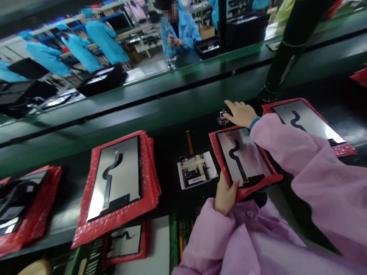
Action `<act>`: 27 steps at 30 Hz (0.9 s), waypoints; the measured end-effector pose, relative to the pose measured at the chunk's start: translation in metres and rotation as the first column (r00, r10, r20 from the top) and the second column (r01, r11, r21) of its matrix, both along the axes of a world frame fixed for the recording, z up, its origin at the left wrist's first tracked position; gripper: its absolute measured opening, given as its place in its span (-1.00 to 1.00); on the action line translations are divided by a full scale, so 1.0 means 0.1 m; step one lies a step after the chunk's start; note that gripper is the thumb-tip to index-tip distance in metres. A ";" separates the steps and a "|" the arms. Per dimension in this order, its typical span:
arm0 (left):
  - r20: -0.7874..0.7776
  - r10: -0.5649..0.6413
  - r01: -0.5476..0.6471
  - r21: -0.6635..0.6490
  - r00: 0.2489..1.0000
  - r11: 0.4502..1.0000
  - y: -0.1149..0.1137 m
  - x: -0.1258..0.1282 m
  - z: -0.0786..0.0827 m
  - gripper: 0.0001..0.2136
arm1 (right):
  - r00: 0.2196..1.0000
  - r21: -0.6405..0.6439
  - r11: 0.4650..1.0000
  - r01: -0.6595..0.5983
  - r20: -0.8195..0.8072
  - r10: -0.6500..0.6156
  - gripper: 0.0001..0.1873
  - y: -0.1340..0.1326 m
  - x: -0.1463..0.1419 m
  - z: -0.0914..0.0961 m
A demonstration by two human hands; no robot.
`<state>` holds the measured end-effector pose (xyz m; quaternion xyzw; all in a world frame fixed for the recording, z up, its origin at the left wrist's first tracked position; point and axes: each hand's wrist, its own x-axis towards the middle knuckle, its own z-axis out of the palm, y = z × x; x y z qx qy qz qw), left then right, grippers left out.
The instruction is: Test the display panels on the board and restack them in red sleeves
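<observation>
My left hand (226,195) grips the near left corner of a display panel (242,159) that lies on a red bubble-wrap sheet (216,146); the panel is silvery with a black S-shaped flex cable. My right hand (241,112) reaches past the panel's far edge, fingers curled down over a small clear and metal object (222,117) on the dark bench. Whether the fingers grip it is hidden. Both arms wear pink sleeves.
A small circuit module with an orange ribbon (196,169) lies left of the panel. More panels on red wrap lie at the left (116,177), far left (19,201), far right (310,122) and near edge (125,241). A green conveyor (139,103) runs behind; people in blue coats work beyond.
</observation>
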<state>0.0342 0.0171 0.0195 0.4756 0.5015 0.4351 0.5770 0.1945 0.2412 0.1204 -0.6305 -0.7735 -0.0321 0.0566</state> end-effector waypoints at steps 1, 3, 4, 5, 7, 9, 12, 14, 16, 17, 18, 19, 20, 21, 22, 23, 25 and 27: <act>-0.001 0.003 -0.003 0.002 1.000 1.000 0.00 0.00 0.00 -0.54 | 0.996 -0.005 0.997 0.073 -0.060 -0.073 -0.37 -0.07 0.05 0.05; -0.003 0.006 -0.006 0.001 1.000 1.000 0.03 0.00 0.00 -0.52 | 0.966 -0.034 0.972 0.234 -0.104 -0.237 -0.42 -0.28 0.20 0.09; -0.007 0.008 -0.008 -0.001 1.000 1.000 0.05 0.00 0.00 -0.49 | 0.945 -0.061 0.948 0.313 -0.080 -0.317 -0.47 -0.41 0.29 0.08; -0.017 0.012 -0.012 0.000 1.000 1.000 0.07 0.00 0.00 -0.47 | 0.922 -0.105 0.919 0.381 -0.032 -0.386 -0.50 -0.54 0.38 0.06; -0.057 0.016 -0.016 0.014 0.998 1.000 0.11 0.01 0.03 -0.45 | 0.888 -0.209 0.863 0.460 0.074 -0.455 -0.53 -0.79 0.53 -0.04; -0.142 0.027 -0.019 0.055 0.990 0.998 0.14 0.04 0.07 -0.45 | 0.885 -0.253 0.848 0.466 0.128 -0.448 -0.54 -0.99 0.63 -0.17; -0.435 0.098 -0.029 0.163 0.895 0.986 0.11 0.09 0.17 -0.43 | 0.907 -0.231 0.877 0.421 0.103 -0.408 -0.57 -1.12 0.67 -0.33; -0.698 0.121 0.014 0.185 0.706 0.983 0.05 0.10 0.26 -0.44 | 0.911 -0.242 0.879 0.410 0.061 -0.408 -0.59 -1.11 0.67 -0.39; -0.885 0.076 0.083 0.129 0.460 0.988 -0.02 0.08 0.37 -0.46 | 0.903 -0.265 0.869 0.417 0.008 -0.430 -0.65 -1.07 0.70 -0.39; -0.932 0.055 0.108 0.100 0.359 0.989 -0.05 0.05 0.43 -0.47 | 0.893 -0.264 0.868 0.421 -0.046 -0.447 -0.69 -1.08 0.73 -0.37; -0.954 0.057 0.120 0.096 0.293 0.988 -0.08 0.02 0.48 -0.49 | 0.877 -0.253 0.870 0.423 -0.127 -0.463 -0.75 -1.10 0.77 -0.34; -0.959 0.093 0.118 0.128 0.266 0.985 -0.11 -0.03 0.52 -0.52 | 0.849 -0.242 0.876 0.418 -0.239 -0.471 -0.82 -1.16 0.80 -0.30; -0.947 0.155 0.109 0.191 0.281 0.975 -0.13 -0.07 0.56 -0.55 | 0.799 -0.244 0.886 0.395 -0.385 -0.462 -0.89 -1.26 0.82 -0.25; -0.916 0.221 0.107 0.270 0.335 0.957 -0.15 -0.10 0.60 -0.58 | 0.717 -0.259 0.902 0.346 -0.547 -0.432 -0.94 -1.38 0.83 -0.20; -0.865 0.274 0.122 0.354 0.420 0.927 -0.17 -0.11 0.62 -0.59 | 0.612 -0.286 0.921 0.264 -0.689 -0.389 -0.95 -1.54 0.82 -0.15; -0.804 0.287 0.162 0.424 0.521 0.891 -0.19 -0.10 0.63 -0.58 | 0.462 -0.311 0.939 0.146 -0.818 -0.342 -0.95 -1.72 0.78 -0.11; -0.702 0.167 0.302 0.492 0.692 0.817 -0.24 -0.02 0.63 -0.53 | 0.234 -0.285 0.955 -0.084 -0.937 -0.259 -0.91 -2.08 0.64 -0.08; -0.684 -0.025 0.450 0.452 0.729 0.770 -0.28 0.12 0.59 -0.54 | 0.189 -0.200 0.968 -0.151 -0.967 -0.170 -0.90 -2.38 0.46 -0.12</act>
